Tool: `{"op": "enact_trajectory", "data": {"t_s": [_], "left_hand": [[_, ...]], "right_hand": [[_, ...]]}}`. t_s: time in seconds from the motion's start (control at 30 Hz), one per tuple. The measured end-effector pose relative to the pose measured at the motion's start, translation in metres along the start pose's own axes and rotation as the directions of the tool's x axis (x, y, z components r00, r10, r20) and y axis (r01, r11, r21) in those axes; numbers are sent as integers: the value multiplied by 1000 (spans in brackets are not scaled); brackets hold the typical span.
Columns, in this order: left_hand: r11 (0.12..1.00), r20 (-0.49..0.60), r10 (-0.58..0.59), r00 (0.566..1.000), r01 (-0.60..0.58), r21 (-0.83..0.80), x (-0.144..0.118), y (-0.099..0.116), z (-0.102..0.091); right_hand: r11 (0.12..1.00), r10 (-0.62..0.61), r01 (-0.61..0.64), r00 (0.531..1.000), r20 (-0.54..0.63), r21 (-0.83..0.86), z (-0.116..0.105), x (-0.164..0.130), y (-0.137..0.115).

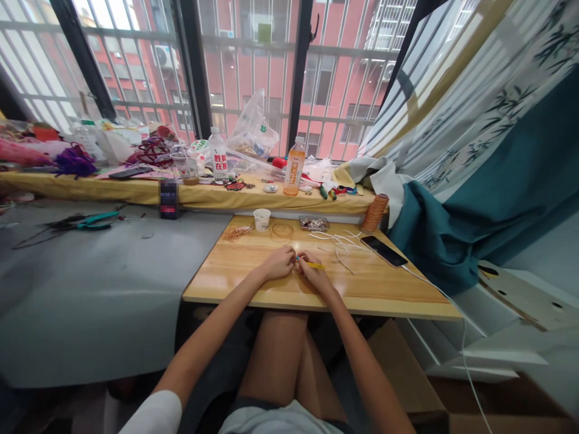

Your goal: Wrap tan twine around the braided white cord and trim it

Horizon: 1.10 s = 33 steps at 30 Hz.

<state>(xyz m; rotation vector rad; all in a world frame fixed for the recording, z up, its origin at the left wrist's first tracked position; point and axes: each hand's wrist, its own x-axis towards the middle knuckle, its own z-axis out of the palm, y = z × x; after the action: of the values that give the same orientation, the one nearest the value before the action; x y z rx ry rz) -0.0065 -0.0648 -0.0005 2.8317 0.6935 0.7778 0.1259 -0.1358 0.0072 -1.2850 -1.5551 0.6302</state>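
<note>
Slim yellow implement (pixel 316 265): over wooden surface (pixel 380 286), long axis roughly left-to-right, gripped in right hand (pixel 311 272) fingers, outer end rightward. Left hand (pixel 280 262): just beside, fingers curled, contents indiscernible.

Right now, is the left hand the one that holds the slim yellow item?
No, the slim yellow item projects from the grip of the right hand, beside the left hand.
</note>
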Motion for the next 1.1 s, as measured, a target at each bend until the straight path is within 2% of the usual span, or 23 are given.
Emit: {"op": "enact_trajectory", "data": {"t_s": [0.13,0.2,0.43,0.6,0.73,0.83,0.93,1.1], "left_hand": [[997,3,0,1000,0,-72,3,-3,2],[993,-9,8,1000,-9,-118,3,-5,2],[978,-30,-54,998,47,-202,3,-9,3],[966,-41,-188,981,177,-190,4,-14,2],[983,24,-136,990,138,-124,3,-18,1],[977,3,-145,989,144,-156,0,-19,-2],[922,-20,-231,973,212,-324,-1,-19,-4],[788,-16,-388,921,323,-524,0,-14,2]], "right_hand": [[985,-133,134,991,16,-104,1,-1,-2],[986,-136,136,991,8,-98,1,-1,-2],[1000,-23,24,999,-49,14,1,3,4],[992,77,-68,994,-80,110,-1,3,4],[986,111,-85,977,-180,145,-4,3,2],[985,114,-74,956,-270,154,-7,3,3],[984,106,-60,954,-279,170,-8,3,4],[972,93,-47,977,-191,232,-7,3,0]]}}
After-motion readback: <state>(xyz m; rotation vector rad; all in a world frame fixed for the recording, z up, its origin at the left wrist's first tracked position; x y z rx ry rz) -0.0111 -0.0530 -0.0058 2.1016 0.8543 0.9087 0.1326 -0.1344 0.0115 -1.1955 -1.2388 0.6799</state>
